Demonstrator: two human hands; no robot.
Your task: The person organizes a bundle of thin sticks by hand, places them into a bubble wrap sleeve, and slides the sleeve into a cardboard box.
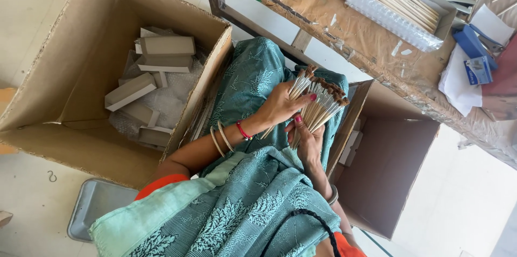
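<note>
Teal patterned cloth (242, 208) drapes the person's lap and shoulder, closest to view. Above it, both hands hold a bundle of paintbrushes (318, 103) over the lap. Her left hand (280, 107) has its fingers curled round some brushes; her right hand (308, 141) grips the rest from below. One cardboard box (64, 74) holds small grey cartons (161, 55); another cardboard box (388, 154) stands opposite.

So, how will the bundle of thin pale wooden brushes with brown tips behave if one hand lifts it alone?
The bundle of thin pale wooden brushes with brown tips already fans out between the left hand and right hand, so it would probably splay or slip apart. The round, slim sticks look light, and loose ones may roll.
</note>
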